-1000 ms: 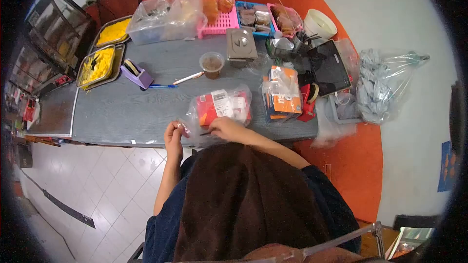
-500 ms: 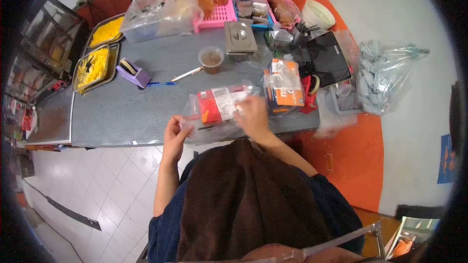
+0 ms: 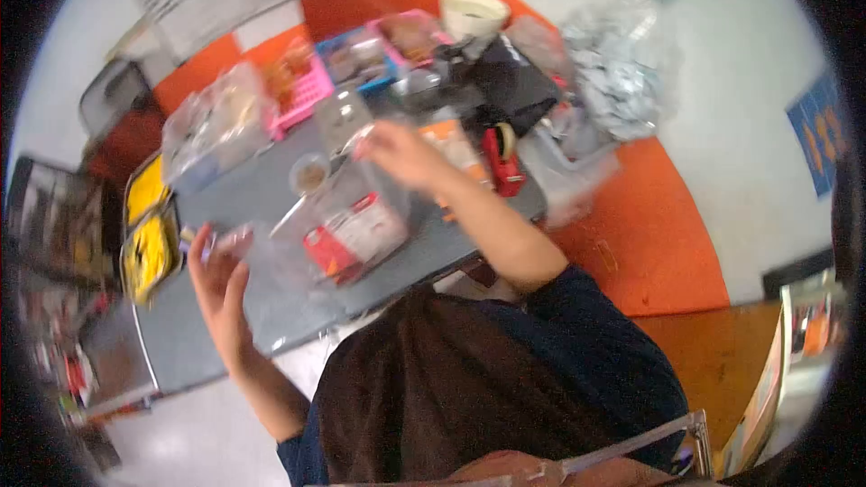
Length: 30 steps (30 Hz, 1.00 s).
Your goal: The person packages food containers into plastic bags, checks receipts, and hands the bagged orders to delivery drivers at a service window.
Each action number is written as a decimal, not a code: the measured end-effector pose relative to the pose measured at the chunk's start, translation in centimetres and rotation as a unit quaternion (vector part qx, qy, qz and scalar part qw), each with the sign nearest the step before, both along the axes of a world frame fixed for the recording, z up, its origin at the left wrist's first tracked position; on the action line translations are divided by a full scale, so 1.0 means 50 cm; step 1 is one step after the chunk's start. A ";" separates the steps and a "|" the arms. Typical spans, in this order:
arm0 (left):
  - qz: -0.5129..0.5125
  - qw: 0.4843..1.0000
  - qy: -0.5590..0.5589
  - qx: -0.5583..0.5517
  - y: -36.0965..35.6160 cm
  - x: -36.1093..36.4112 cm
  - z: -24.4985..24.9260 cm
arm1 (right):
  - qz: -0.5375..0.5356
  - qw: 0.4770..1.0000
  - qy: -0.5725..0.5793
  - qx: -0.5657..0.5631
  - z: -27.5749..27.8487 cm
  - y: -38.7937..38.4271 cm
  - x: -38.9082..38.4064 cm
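Motion blur all over. Grey table (image 3: 271,311) runs across in front of me. Clear plastic bag (image 3: 317,216) stands on it near the front edge, pulled up tall. Yellow food trays (image 3: 149,243) at the table's left end. My right hand (image 3: 399,153) is up at the bag's top corner, fingers closed on the plastic. My left hand (image 3: 216,275) is open, fingers spread, at the bag's left edge; contact unclear. Red-and-white box (image 3: 354,236) lies tilted inside the bag. Red tape dispenser (image 3: 503,158) just right of my right forearm. Small cup (image 3: 311,174) behind the bag.
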<state>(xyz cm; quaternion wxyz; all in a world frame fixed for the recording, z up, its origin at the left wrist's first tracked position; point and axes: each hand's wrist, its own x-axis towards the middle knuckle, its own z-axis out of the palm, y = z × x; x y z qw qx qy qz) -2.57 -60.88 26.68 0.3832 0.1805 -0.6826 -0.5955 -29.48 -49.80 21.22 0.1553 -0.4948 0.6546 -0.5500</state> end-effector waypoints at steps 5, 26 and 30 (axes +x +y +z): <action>0.084 0.940 -0.249 -0.217 0.024 0.037 -0.060 | -0.187 0.969 0.139 -0.085 0.023 0.195 -0.013; 0.326 0.807 -0.098 -0.483 0.263 -0.168 -0.058 | -0.628 0.707 0.116 0.303 -0.310 0.659 -0.535; 0.301 0.816 -0.036 -0.493 0.282 -0.176 -0.075 | -0.621 0.782 0.053 -0.031 -0.386 0.705 -0.548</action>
